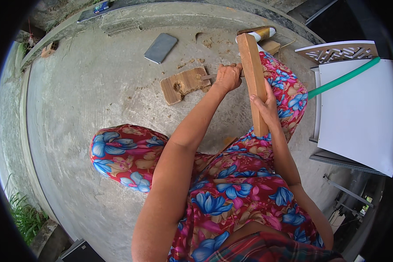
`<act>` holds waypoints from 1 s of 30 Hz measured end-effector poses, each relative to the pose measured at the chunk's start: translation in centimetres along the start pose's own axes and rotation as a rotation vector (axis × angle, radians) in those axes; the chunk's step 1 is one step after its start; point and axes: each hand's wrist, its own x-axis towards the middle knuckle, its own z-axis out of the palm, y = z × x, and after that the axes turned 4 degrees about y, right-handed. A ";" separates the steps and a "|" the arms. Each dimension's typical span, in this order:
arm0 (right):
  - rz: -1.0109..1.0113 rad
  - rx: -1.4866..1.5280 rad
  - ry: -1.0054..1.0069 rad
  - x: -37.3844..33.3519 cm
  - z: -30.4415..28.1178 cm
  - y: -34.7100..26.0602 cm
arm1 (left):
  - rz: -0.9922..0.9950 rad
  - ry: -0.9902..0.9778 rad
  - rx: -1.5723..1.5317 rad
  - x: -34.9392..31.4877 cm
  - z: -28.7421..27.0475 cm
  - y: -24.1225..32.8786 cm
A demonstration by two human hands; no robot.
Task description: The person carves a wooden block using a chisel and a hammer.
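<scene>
Both hands worked for me: right hand point(265, 107) clasped the wooden slat point(255, 78) upright on the knee point(288, 87) for support, left hand point(228, 77) closed around a blade point(208, 77).

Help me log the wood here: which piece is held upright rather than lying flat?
The long plank, gripped by the right hand and propped on the knee. The short board lies flat on the concrete, chipped, near the left hand.
</scene>
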 end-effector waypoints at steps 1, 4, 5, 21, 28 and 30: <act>-0.006 -0.001 -0.001 -0.1 0.0 -0.1 | 0.000 -0.035 0.003 0.0 0.0 0.1; -0.012 -0.002 0.000 -0.2 0.2 -0.2 | 0.036 -0.075 0.054 0.0 0.3 0.3; -0.012 -0.002 0.002 -0.2 0.2 -0.2 | 0.036 -0.075 0.053 0.0 0.4 0.3; 0.047 0.249 0.240 -4.2 3.0 1.2 | -0.034 0.032 -0.088 0.9 -0.4 -0.8; 0.152 0.106 0.133 -4.1 3.0 2.8 | -0.044 0.008 -0.061 1.1 -0.8 -0.5; -0.038 0.077 0.315 -4.4 3.4 2.7 | -0.035 0.000 -0.052 0.9 -0.7 -0.4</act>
